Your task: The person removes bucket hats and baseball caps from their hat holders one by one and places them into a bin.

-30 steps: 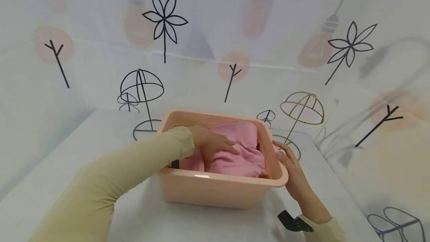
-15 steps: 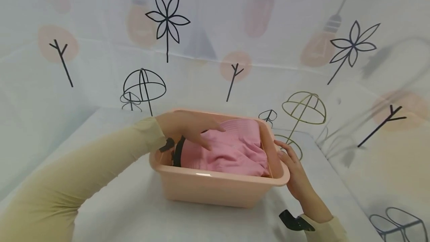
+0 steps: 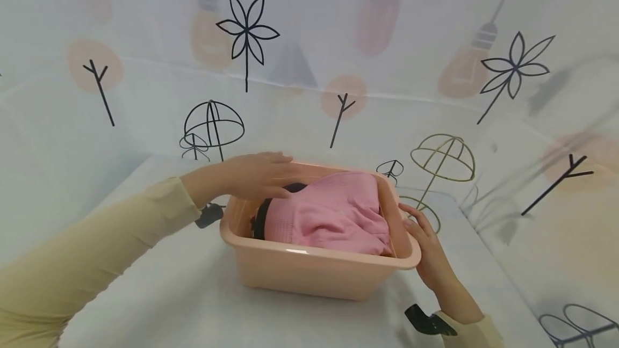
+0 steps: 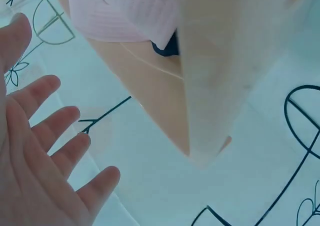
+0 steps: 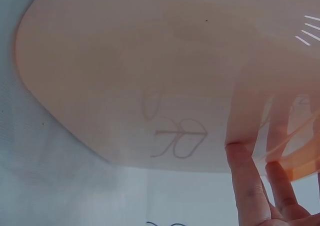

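Note:
A peach plastic basin (image 3: 309, 270) stands on the white surface, holding a pink ribbed garment (image 3: 333, 211). Something black (image 3: 261, 218) shows beneath the garment's left side; most of it is hidden. My left hand (image 3: 244, 175) hovers over the basin's back left corner with fingers spread and nothing in them. In the left wrist view its fingers (image 4: 67, 158) are apart from the basin. At the right end, my right hand (image 3: 427, 251) rests against the basin's rim. The right wrist view shows its extended fingers (image 5: 247, 183) touching the outer wall with their tips.
White cloth with printed flowers, trees and umbrellas hangs behind (image 3: 300, 69) as a backdrop. The white tabletop (image 3: 208, 305) extends in front of the basin and to its left. A black strap (image 3: 429, 322) is at the right wrist.
My left hand has risen off the pink garment and moved left, out over the basin's back left rim. The black item at the left has come into view. My right hand stays at the rim.

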`<state>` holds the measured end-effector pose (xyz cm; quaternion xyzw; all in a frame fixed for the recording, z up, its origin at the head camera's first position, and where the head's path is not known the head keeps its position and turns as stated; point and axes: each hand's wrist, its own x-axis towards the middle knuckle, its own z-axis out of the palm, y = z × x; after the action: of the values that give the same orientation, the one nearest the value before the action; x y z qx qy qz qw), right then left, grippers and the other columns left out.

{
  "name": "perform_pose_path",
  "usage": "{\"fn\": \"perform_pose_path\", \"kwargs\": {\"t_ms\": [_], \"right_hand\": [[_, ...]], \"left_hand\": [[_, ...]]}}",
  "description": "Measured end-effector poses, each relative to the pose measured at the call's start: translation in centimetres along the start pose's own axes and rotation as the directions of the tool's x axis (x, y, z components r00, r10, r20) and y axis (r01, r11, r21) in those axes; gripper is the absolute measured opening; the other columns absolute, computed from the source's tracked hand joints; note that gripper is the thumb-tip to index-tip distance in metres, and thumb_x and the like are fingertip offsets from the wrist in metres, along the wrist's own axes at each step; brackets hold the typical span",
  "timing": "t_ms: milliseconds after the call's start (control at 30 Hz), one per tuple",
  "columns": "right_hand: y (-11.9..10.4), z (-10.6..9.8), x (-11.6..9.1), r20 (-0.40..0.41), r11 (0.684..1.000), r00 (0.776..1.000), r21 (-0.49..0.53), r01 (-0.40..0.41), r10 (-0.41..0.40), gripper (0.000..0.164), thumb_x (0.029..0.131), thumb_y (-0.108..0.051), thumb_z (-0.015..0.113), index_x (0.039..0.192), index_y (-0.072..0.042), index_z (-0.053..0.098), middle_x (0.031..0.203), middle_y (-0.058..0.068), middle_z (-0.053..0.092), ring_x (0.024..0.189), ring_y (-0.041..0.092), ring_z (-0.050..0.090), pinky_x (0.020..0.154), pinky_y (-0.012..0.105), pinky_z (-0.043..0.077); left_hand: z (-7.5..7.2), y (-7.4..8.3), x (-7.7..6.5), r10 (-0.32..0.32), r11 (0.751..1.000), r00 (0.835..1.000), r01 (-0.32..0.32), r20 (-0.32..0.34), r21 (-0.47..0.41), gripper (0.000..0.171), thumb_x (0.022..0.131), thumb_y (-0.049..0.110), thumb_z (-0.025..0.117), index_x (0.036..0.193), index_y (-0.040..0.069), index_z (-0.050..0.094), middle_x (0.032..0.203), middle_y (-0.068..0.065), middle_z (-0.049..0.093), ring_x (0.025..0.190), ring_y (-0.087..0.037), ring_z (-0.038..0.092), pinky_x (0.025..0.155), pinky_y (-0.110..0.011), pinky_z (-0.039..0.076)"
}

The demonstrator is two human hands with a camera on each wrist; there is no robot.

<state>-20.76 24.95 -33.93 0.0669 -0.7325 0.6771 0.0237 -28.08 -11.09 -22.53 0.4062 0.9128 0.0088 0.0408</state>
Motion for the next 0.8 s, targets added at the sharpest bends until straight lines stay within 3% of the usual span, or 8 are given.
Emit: {"fn": "perform_pose_path", "kwargs": {"t_ms": [167,467,633,800], "right_hand": [[0.0,0.0,0.0,-0.002,1.0,1.0,0.011,0.001,-0.001,0.033,0.099,-0.03,0.039,0.132,-0.025,0.039,0.11,0.001,0.05,0.092,0.01,0.056,0.072,0.026,0.051],[0.2,0.1,-0.1,0.008,0.999,1.0,0.048,0.013,-0.013,0.031,0.1,-0.027,0.039,0.13,-0.025,0.04,0.111,0.0,0.05,0.092,0.01,0.056,0.072,0.025,0.051],[0.2,0.2,0.0,0.006,0.999,1.0,0.037,0.016,-0.016,0.032,0.1,-0.028,0.039,0.131,-0.024,0.039,0.11,0.0,0.051,0.091,0.01,0.057,0.072,0.025,0.051],[0.1,0.1,0.0,0.005,1.0,1.0,0.027,0.015,-0.016,0.033,0.1,-0.029,0.038,0.132,-0.024,0.038,0.114,0.002,0.048,0.093,0.01,0.056,0.073,0.025,0.051]], "left_hand": [[0.2,-0.5,-1.4,-0.141,0.989,0.987,0.137,-0.072,-0.051,0.061,0.093,0.051,0.044,0.146,0.023,0.032,0.152,-0.005,0.022,0.14,-0.028,0.01,0.11,-0.047,0.014],[1.0,-1.5,-3.7,-0.233,0.972,0.949,0.222,-0.212,-0.075,0.064,0.093,0.052,0.043,0.148,0.021,0.028,0.154,-0.007,0.015,0.14,-0.029,0.006,0.109,-0.052,0.014],[2.3,-2.2,-5.2,-0.243,0.969,0.909,0.24,-0.337,-0.051,0.064,0.094,0.045,0.048,0.147,0.017,0.028,0.153,-0.012,0.017,0.139,-0.033,0.009,0.109,-0.052,0.013],[4.3,-2.5,-6.5,-0.309,0.951,0.851,0.285,-0.424,-0.121,0.063,0.094,0.043,0.049,0.147,0.013,0.029,0.152,-0.015,0.018,0.138,-0.036,0.011,0.107,-0.056,0.016]]}}
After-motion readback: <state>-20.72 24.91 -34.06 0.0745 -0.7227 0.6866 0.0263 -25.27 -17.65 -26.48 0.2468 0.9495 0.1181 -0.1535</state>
